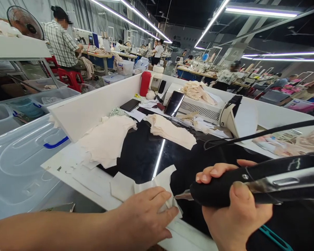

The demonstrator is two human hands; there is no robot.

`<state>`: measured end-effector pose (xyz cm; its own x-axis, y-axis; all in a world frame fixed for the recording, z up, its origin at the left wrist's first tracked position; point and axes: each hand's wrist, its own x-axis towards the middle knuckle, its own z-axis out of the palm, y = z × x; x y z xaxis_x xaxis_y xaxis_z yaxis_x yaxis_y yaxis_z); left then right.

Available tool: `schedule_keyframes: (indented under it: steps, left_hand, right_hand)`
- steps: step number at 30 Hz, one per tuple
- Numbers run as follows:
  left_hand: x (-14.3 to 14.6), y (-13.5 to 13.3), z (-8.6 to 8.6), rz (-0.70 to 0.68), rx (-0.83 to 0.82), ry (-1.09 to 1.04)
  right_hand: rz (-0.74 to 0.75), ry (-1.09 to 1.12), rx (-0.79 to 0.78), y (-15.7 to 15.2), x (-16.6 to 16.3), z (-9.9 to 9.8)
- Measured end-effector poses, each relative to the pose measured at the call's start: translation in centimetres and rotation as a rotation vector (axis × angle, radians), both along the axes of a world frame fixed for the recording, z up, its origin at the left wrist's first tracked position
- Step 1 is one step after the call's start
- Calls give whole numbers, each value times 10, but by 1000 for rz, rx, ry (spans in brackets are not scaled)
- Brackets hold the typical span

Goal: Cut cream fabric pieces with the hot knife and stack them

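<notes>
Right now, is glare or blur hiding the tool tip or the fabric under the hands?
Head view: no; the black tool in the right hand and the cream fabric piece under the left hand look sharp; one ceiling-light streak glares on the black surface, just beyond them; wide-angle bending at the edges.

The right hand (235, 212) grips a long black cutting tool (214, 193). Just left of the grip, the left hand (143, 218) lies on a small cream cloth piece (122, 186). Behind the grip sits a cream cloth stack (172, 132), a tall red bottle (145, 83) farther back.
</notes>
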<state>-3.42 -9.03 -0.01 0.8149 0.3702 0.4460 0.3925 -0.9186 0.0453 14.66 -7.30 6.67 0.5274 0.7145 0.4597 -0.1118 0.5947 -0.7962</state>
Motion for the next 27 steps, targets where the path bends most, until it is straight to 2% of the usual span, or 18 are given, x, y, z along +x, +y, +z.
schedule_keyframes:
  steps: [9, 19, 27]
  left_hand:
    - [0, 36, 8, -148, -55, 9]
    - [-14, 49, -1, -152, -152, -12]
    - [-15, 49, -3, -150, -172, -17]
  right_hand:
    - [10, 9, 12, 0, -2, -1]
    - [2, -1, 23, 0, -3, -2]
    - [-29, 32, 26, 6, -2, 1]
